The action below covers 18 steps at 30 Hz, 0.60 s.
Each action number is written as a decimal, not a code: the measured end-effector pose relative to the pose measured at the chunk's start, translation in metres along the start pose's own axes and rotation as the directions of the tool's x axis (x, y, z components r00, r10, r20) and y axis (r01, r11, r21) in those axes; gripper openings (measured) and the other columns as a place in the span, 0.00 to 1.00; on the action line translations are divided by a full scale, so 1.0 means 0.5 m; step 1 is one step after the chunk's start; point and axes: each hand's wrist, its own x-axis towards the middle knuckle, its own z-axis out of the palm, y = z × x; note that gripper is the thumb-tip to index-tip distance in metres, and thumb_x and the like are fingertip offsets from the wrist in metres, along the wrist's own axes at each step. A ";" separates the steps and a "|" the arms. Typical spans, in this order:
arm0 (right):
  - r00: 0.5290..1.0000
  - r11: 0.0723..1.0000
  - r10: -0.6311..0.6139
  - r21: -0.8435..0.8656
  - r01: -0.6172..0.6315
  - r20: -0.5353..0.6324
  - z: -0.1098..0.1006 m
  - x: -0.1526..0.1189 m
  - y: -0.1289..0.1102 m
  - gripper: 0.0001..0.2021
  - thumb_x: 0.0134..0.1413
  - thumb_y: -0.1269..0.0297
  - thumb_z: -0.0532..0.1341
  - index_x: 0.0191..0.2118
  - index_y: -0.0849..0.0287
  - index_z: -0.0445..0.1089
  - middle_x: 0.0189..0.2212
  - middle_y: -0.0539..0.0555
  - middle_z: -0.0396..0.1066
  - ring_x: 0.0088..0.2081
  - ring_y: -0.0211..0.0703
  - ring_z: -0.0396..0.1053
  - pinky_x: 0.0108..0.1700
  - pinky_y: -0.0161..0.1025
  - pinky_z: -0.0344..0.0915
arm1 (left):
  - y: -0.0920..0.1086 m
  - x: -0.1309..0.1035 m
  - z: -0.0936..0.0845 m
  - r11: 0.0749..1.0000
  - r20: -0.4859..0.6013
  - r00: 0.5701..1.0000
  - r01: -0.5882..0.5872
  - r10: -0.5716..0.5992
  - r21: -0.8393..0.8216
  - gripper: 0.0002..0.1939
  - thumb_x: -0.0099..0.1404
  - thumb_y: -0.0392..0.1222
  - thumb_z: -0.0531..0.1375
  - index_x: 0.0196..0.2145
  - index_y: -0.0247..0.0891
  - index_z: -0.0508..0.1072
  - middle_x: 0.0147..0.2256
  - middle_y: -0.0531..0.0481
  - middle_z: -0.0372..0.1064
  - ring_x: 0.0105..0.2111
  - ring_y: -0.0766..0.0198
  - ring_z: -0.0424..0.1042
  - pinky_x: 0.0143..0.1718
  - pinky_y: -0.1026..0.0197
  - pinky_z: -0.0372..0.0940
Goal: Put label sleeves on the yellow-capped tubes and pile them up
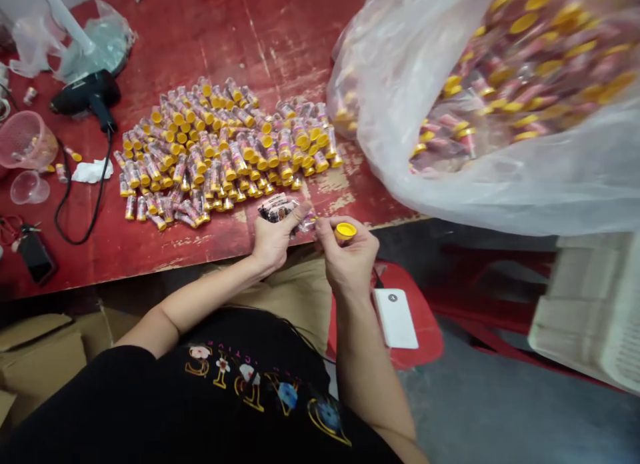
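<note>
Here, beside the tube pile (225, 151), I observe the left hand (273, 243), fingers clamped on printed wrappers (274, 207); the right hand (351, 256), fingers curled around a yellow cap (345, 231).

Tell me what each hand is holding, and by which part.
Left hand: a printed bundle, by its near part. Right hand: a yellow cap, within the curled fingers; whatever lies beneath is hidden.

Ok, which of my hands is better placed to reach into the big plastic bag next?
Probably your right hand: it is nearer the plastic bag, though it holds a yellow cap. Your left hand is farther off, holding a printed bundle.
</note>
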 end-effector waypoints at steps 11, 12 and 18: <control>0.977 0.975 -0.210 0.073 0.211 -0.018 -0.017 -0.062 -0.036 0.18 0.63 0.43 0.59 0.53 0.45 0.66 0.40 0.55 0.64 0.33 0.43 0.67 0.35 0.45 0.71 | 0.019 -0.017 -0.038 0.921 -0.010 0.946 0.314 -0.325 -0.232 0.21 0.46 0.36 0.79 0.34 0.33 0.75 0.33 0.50 0.77 0.39 0.59 0.79 0.54 0.51 0.70; 0.975 0.974 -0.220 0.048 0.220 -0.018 -0.015 -0.066 -0.032 0.18 0.63 0.44 0.59 0.54 0.45 0.65 0.40 0.55 0.64 0.32 0.42 0.66 0.34 0.44 0.70 | 0.019 -0.021 -0.035 0.912 -0.007 0.937 0.339 -0.350 -0.232 0.19 0.47 0.36 0.78 0.33 0.33 0.75 0.33 0.49 0.77 0.40 0.58 0.79 0.54 0.51 0.70; 0.975 0.967 -0.222 0.127 0.220 0.002 -0.015 -0.082 -0.015 0.15 0.63 0.46 0.61 0.53 0.42 0.69 0.41 0.53 0.67 0.29 0.39 0.67 0.30 0.42 0.68 | 0.022 -0.032 -0.021 0.886 -0.050 0.915 0.373 -0.401 -0.277 0.16 0.49 0.33 0.77 0.31 0.33 0.74 0.33 0.48 0.76 0.46 0.54 0.78 0.56 0.48 0.68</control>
